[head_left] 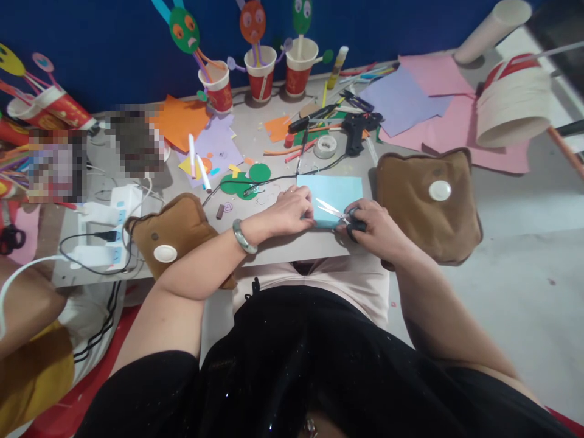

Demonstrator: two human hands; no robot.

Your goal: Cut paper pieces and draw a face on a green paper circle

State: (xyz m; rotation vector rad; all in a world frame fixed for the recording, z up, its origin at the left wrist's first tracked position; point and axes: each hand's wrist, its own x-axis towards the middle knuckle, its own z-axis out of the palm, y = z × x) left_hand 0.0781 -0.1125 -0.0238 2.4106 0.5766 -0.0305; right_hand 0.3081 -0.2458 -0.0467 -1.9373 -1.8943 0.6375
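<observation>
A light blue sheet of paper (335, 185) lies on the table in front of me, its near edge looking folded up. My left hand (294, 210) has its fingers bent down on the paper's left side, pinching or pressing the edge. Black-handled scissors (331, 210) are in my right hand (371, 222); their blades are slightly apart and point left across the paper. The fingertips of that hand also reach the paper's lower right corner. Left of the paper lie green paper circles (246, 182) and a small brown block (220, 212).
Brown cushions (426, 201) flank my arms. A glue gun (358, 131), tape roll (326, 146) and markers lie behind the paper. Paper cups (260, 76) with puppet heads line the back wall. A power strip (121, 225) with cables sits left, near another person's arm (27, 304).
</observation>
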